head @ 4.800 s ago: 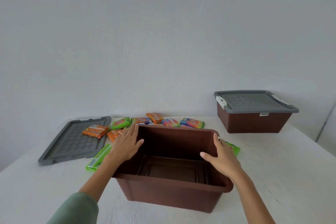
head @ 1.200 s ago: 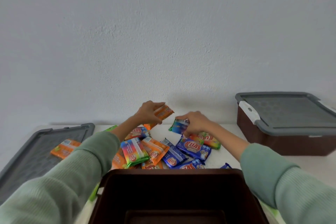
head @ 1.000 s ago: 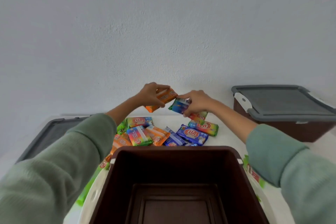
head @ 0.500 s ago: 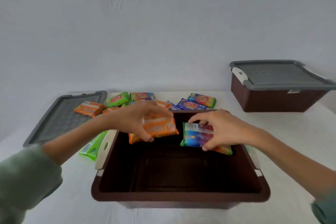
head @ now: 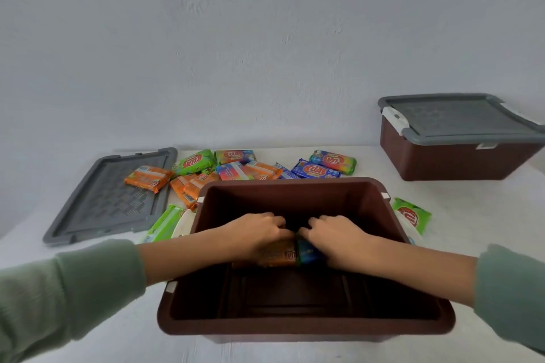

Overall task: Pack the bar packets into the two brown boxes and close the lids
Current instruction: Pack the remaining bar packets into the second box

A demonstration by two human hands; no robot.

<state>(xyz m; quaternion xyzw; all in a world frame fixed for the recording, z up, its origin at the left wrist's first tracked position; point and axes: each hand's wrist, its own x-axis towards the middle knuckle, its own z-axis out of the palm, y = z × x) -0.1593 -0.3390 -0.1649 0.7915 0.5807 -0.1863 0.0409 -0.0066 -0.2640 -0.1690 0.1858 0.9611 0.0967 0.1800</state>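
An open brown box (head: 295, 330) stands in front of me. Both hands reach down inside it, side by side near its far wall. My left hand (head: 259, 233) holds an orange bar packet (head: 277, 256) low in the box. My right hand (head: 336, 234) holds a blue packet (head: 308, 252) right beside it. Several more packets (head: 250, 169) in orange, green and blue lie on the table behind the box. The second brown box (head: 454, 156) sits at the far right under its grey lid (head: 460, 118).
A loose grey lid (head: 109, 197) lies flat at the left with an orange packet (head: 149, 178) on it. One green packet (head: 411, 215) lies right of the open box, another green packet (head: 165, 224) at its left. A wall stands close behind the white table (head: 472, 215).
Both hands picked packets from the pile, carried them back over the box and have now lowered them deep inside it, close together.
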